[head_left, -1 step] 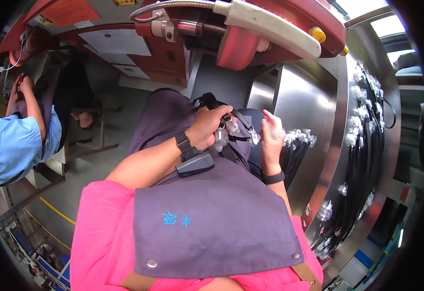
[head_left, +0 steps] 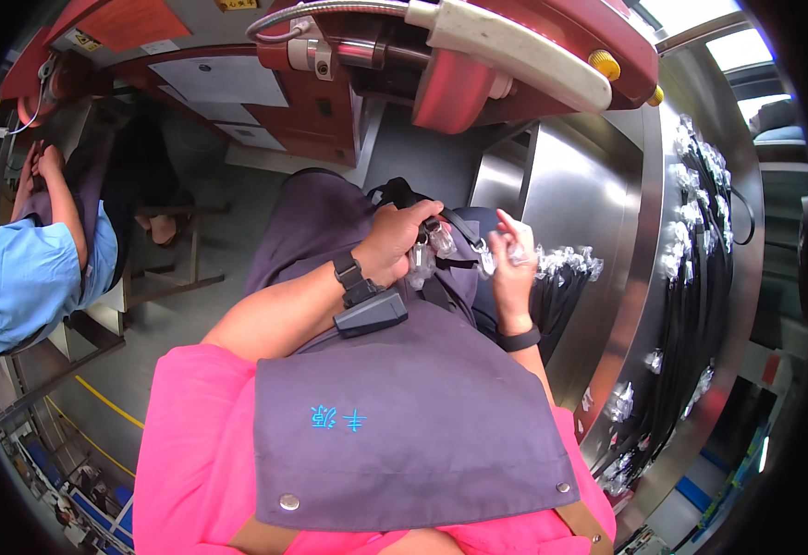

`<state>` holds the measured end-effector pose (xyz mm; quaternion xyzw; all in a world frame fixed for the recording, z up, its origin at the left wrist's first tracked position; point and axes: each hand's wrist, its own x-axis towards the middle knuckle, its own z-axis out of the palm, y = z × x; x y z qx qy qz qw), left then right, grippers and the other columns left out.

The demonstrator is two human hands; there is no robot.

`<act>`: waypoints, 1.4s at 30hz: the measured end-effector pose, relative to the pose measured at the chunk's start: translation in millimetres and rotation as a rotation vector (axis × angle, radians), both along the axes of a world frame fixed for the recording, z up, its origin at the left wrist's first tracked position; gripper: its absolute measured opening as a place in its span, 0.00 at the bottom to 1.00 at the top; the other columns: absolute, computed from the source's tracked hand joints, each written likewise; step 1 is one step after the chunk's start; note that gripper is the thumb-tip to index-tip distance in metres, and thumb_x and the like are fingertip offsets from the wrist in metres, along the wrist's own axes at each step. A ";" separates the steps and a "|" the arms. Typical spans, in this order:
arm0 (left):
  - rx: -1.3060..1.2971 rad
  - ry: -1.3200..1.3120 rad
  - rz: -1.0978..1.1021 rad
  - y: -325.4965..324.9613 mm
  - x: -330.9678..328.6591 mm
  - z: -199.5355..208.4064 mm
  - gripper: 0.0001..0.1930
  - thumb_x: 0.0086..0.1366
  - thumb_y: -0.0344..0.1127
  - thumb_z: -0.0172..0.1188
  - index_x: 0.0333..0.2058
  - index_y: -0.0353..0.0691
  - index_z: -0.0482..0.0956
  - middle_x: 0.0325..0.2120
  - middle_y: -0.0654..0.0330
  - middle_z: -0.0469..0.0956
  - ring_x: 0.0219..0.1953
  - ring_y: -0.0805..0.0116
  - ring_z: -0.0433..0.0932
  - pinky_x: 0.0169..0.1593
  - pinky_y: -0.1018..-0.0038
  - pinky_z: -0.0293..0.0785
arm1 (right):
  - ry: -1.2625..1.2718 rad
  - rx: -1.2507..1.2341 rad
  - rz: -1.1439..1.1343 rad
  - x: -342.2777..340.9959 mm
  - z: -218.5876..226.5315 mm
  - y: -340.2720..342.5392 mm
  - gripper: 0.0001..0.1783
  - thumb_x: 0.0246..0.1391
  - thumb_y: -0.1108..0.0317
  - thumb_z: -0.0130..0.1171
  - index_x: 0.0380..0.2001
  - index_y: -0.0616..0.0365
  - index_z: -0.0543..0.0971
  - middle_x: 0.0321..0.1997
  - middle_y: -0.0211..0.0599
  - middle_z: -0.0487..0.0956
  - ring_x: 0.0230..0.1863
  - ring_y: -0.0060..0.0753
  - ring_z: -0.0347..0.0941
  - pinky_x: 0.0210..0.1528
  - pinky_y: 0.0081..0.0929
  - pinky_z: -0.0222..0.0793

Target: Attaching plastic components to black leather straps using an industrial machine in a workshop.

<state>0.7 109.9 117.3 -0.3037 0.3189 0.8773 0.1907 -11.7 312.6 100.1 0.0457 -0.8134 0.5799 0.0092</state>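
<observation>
My left hand is closed around several narrow black straps above my lap. Clear plastic-wrapped ends dangle beneath its fingers. One strap curves right and finishes in a shiny clear-wrapped tip. Just right of that tip is my right hand, its fingers apart and slightly smeared by motion; I see no strap in it. A dark grey box-shaped device sits by my left wrist, below a black wristband.
A red machine with a pink-red roller stands ahead. On the right, a metal table bears bundles of black straps, and more straps lie beyond its raised edge. Someone in a blue shirt sits at left.
My right hand has shifted slightly left toward the strap's tip, and its fingers have bent a little. My left hand holds the straps in nearly the same place.
</observation>
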 end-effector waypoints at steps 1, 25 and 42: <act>0.019 -0.012 -0.009 -1.9 -0.1 2.6 0.09 0.61 0.34 0.61 0.31 0.33 0.78 0.26 0.54 0.80 0.26 0.68 0.80 0.28 0.73 0.78 | 0.138 0.128 0.073 3.3 0.1 -6.8 0.25 0.49 0.83 0.60 0.52 0.57 0.74 0.38 0.30 0.71 0.31 0.21 0.65 0.36 0.18 0.66; -0.022 0.018 -0.102 17.2 4.6 5.6 0.10 0.62 0.33 0.61 0.31 0.29 0.79 0.24 0.55 0.80 0.24 0.71 0.80 0.28 0.77 0.77 | -0.450 -1.281 -0.048 -16.8 11.7 -30.8 0.22 0.66 0.52 0.46 0.21 0.54 0.67 0.30 0.32 0.70 0.35 0.30 0.66 0.44 0.31 0.64; 0.098 0.046 -0.206 4.6 5.4 7.5 0.11 0.64 0.38 0.61 0.33 0.33 0.80 0.25 0.58 0.81 0.26 0.72 0.80 0.31 0.76 0.79 | -0.419 -1.309 -0.015 -25.0 23.3 -18.3 0.25 0.67 0.48 0.41 0.20 0.51 0.64 0.33 0.36 0.74 0.43 0.36 0.69 0.52 0.41 0.68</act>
